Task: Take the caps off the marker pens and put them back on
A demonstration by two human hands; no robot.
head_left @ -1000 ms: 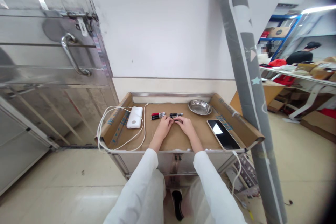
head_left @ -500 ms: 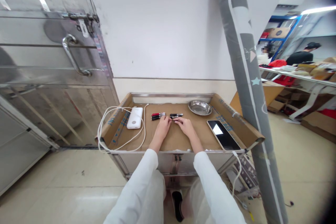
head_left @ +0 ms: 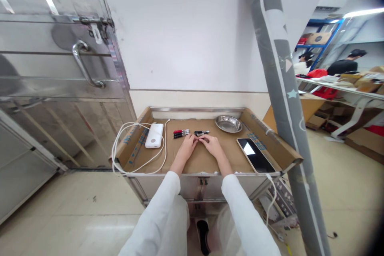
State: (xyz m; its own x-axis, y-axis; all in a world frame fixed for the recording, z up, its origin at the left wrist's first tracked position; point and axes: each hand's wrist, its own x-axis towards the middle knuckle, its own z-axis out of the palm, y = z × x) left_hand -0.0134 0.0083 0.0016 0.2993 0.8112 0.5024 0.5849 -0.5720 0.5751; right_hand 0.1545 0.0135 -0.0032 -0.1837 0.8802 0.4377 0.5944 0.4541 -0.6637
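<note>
My left hand and my right hand meet fingertip to fingertip over the middle of the cardboard-lined tray. Both are closed in a pinch, and whatever small thing is between the fingers is hidden. Just beyond my left hand lies a row of several pens, one red and the others black with clear parts. Past the fingertips lies a smaller group of black pens, partly covered by my hands. To the right of it rests a shiny metal dish.
A white power bank with a looped white cable lies left. A phone on a charging cord lies right. Raised cardboard walls edge the tray. A tall wrapped roll leans on the wall; two people sit far right.
My fingertips have drawn closer together, so the small dark piece that showed between them is now hidden. The pens, dish, phone and power bank stay in place.
</note>
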